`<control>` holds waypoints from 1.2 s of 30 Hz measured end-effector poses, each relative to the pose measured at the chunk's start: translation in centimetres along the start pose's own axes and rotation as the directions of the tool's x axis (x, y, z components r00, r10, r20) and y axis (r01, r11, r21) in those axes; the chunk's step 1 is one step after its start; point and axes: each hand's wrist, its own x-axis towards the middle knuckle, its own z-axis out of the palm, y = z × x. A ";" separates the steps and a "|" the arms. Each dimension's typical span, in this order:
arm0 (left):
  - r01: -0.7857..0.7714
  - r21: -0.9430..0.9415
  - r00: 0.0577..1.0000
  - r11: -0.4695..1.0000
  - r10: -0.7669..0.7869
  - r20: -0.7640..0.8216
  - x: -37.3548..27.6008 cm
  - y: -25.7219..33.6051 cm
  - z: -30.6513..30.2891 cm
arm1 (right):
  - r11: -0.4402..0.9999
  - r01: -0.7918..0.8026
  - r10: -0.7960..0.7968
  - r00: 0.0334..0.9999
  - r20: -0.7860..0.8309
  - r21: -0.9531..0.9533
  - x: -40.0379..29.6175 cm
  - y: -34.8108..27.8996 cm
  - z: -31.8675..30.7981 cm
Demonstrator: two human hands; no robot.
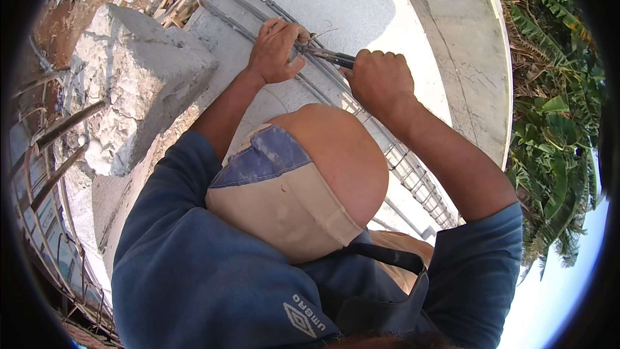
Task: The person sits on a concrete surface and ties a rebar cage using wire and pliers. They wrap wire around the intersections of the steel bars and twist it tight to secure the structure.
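A long steel rebar cage with square stirrups runs diagonally over a pale concrete slab. My left hand grips its bars near the hooked far end, fingers over the top and thumb on the near side. In my right hand are dark-handled pincers, held in a closed fist. Their jaws meet the bars right beside my left fingertips, where a thin tie wire sticks up. The exact bite of the jaws is too small to make out. My bare bent knee is close below both hands.
A rough broken concrete block stands at the left, with rusty rebar protruding beside it. Scrap wood lies at the upper left. A curved concrete edge bounds the slab at right, with green plants beyond.
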 end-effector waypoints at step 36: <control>-0.014 -0.266 0.999 0.964 0.006 -0.031 -0.3 -1.8 -0.8 | 0.999 0.047 -0.046 0.990 -0.133 0.009 -0.7 1.3 4.0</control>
